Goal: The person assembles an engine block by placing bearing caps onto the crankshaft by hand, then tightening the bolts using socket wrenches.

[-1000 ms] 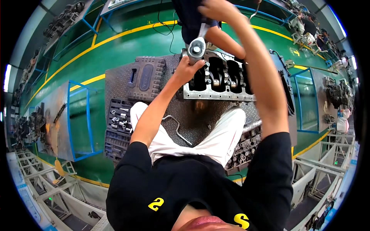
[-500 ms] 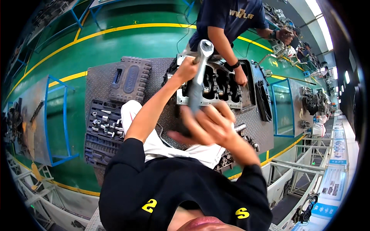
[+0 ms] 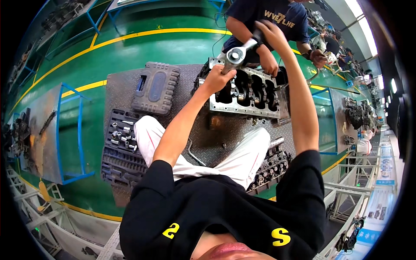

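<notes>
A silver ratchet wrench (image 3: 246, 47) with a dark grip stands over the left end of a bare engine block (image 3: 247, 113). Just below the ratchet's round head, my left hand (image 3: 216, 81) is closed; its fingers hide whatever lies between the head and the block. Out at the far end of the handle, my right hand (image 3: 274, 35) is wrapped on the dark grip, slightly blurred. The block's open bores face up, with shiny crank journals showing inside.
Across the block, a co-worker's hand (image 3: 268, 64) rests on its far edge. Left on the checkered metal table (image 3: 201, 145) lie a closed grey tool case (image 3: 155, 89) and an open socket set (image 3: 123, 162). A bent bar (image 3: 195, 154) and a cylinder head (image 3: 272, 167) lie near my legs.
My right hand has swung the ratchet handle from near my body to the far right side. My left hand stays beside the ratchet head. The co-worker's other hand has come lower.
</notes>
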Available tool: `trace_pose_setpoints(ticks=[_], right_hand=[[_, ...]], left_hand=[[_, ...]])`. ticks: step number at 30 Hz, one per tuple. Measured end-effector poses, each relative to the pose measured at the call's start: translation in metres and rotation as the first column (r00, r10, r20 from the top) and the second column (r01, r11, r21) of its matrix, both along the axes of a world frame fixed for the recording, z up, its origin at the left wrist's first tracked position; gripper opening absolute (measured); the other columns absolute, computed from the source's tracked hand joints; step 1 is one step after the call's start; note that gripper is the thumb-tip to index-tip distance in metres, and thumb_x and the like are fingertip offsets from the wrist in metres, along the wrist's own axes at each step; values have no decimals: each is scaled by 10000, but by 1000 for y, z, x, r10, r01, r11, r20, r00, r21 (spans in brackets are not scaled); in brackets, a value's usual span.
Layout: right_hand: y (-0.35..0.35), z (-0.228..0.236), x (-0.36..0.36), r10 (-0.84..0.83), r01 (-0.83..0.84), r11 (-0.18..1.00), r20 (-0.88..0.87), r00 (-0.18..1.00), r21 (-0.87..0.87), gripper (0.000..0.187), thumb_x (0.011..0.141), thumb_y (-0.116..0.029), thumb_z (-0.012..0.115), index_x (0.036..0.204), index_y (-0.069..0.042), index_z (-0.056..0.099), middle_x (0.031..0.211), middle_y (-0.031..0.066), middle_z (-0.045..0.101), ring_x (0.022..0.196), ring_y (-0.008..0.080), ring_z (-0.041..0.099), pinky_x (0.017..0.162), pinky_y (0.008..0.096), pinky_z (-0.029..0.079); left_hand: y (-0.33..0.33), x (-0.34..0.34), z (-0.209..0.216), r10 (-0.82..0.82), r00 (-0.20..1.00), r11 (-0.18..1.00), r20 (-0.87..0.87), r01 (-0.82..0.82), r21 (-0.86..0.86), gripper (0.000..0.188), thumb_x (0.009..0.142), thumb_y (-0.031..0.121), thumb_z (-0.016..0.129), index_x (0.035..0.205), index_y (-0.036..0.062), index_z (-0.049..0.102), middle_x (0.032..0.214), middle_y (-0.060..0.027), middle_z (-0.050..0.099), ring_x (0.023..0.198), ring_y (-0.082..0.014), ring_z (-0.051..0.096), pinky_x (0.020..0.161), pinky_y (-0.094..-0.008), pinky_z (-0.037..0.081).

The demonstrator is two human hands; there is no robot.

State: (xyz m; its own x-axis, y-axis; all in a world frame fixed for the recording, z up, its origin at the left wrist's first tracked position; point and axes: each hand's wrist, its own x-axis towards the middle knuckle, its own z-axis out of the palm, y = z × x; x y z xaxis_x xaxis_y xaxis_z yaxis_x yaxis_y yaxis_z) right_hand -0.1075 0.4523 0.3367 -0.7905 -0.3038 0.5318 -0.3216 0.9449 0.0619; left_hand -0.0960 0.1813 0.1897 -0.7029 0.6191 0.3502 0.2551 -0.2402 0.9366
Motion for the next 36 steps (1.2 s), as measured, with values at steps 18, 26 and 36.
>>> trace_pose_setpoints(ticks=[18,26,36], right_hand=[[-304,24,138,264,-266,964,-119,957,2,312,830,-207,630,1109,-119,739,1125,80,729,1127,283,660,1103,612,371],[-126,46,-119,8,-30,996,258,966,82,370,912,-190,585,1266,-174,692,986,208,720,814,344,707,749,434,564],[-57,-31,228,-406,419,883,104,908,-210,489,1021,-247,486,1440,5,496,1452,236,514,1349,418,477,1169,483,301]], left_hand=[[27,34,29,257,956,966,-141,-256,27,254,925,268,666,919,14,665,806,-78,647,710,-127,569,645,-347,475],[27,24,12,-195,979,980,-58,193,-39,373,907,191,681,656,-34,520,517,-34,399,515,-101,377,500,-340,343],[18,-4,5,-166,983,985,79,170,-43,442,936,251,676,625,32,452,555,41,367,556,-74,331,505,-341,275]])
